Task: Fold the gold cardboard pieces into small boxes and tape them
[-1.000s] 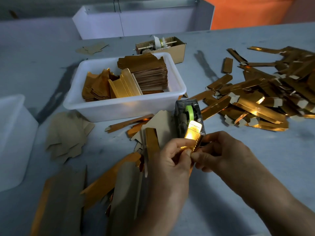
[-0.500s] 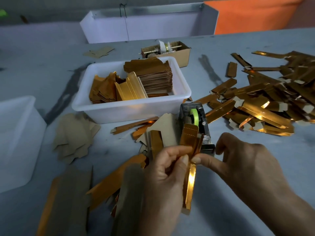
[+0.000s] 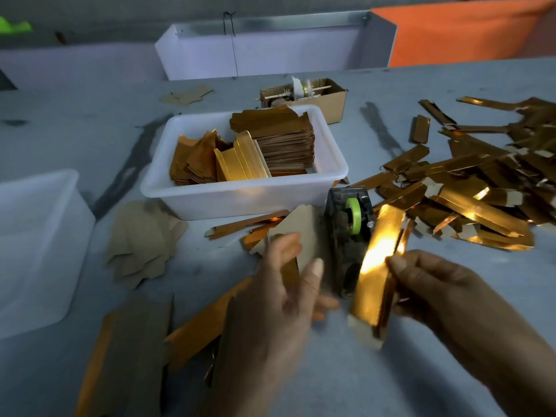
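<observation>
Head view: a black tape dispenser (image 3: 349, 236) with a green roll stands between the hands, a white tub (image 3: 243, 191) of flat gold blanks at 11 o'clock. The right hand (image 3: 433, 284) pinches a glossy folded gold box (image 3: 376, 272), long axis 1-to-7 o'clock. The left hand (image 3: 279, 299) is spread, holding nothing.

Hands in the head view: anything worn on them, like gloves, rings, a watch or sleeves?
Nothing worn shows. The left hand and right hand are bare, with no gloves, rings or tape on the fingers. Both forearms are uncovered as far as the frame edge, with no sleeve, watch or band. The left thumbnail is short and unpainted. The left hand is slightly motion-blurred.
</observation>
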